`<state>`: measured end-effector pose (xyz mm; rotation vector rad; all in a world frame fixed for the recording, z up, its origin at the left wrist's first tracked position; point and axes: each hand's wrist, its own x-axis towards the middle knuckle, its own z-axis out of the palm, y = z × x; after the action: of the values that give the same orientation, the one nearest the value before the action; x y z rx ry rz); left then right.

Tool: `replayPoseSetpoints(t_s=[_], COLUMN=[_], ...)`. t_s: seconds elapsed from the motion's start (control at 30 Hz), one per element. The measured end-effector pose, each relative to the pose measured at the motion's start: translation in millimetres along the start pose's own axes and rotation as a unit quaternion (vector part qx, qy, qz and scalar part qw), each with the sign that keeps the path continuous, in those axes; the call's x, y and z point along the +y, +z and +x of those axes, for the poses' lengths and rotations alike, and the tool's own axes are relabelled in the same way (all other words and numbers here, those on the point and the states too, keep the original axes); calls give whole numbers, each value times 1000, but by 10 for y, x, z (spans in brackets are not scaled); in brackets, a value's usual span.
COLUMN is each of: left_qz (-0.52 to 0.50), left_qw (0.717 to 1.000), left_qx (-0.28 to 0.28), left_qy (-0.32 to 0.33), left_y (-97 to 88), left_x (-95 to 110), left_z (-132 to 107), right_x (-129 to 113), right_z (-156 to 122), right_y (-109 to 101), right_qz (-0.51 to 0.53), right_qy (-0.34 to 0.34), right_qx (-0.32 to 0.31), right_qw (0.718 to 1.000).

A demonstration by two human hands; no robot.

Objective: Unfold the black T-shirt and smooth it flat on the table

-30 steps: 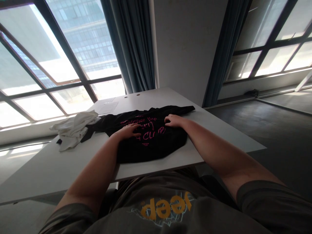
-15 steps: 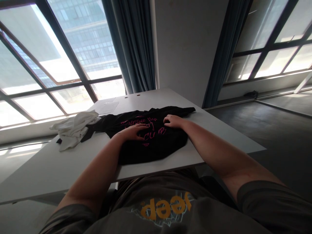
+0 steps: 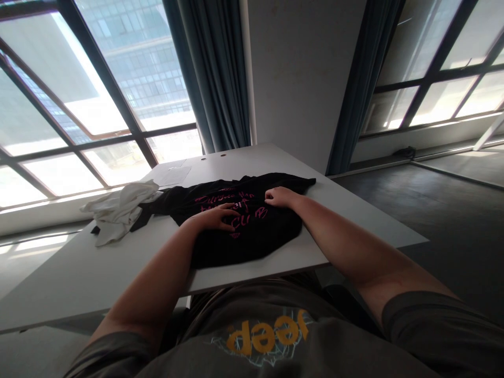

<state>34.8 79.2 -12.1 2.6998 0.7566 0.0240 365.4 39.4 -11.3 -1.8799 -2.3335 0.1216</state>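
Note:
A black T-shirt (image 3: pixel 252 239) with pink lettering lies spread on the white table (image 3: pixel 79 273) in front of me. My left hand (image 3: pixel 214 218) rests flat on its middle, fingers stretched out over the print. My right hand (image 3: pixel 279 197) lies on the shirt further back and to the right, fingers curled lightly down onto the cloth. Neither hand holds anything up off the table.
A crumpled white garment (image 3: pixel 118 210) lies at the table's left, touching the black shirt's sleeve. A flat sheet (image 3: pixel 175 176) lies near the far edge. Windows and blue curtains (image 3: pixel 214 73) stand behind the table; dark floor is to the right.
My left hand has slid a little to the right across the shirt's print, bunching the lettering slightly. My right hand has stayed nearly still.

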Motion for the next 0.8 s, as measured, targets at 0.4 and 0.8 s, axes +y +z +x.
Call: replayPoseSetpoints(t_s=[0.4,0.8], left_qz=[-14,-149], left_qw=[999,987], left_qx=[30,-34], left_qy=[34,45], left_y=[7,-143], left_x=[139,121], left_z=[37,-49], right_x=[14,69], right_z=[-6,6], right_y=[-2,2], right_qz=[36,62], right_qy=[-2,-9], right_qx=[-28,-48], right_qw=[999,997])
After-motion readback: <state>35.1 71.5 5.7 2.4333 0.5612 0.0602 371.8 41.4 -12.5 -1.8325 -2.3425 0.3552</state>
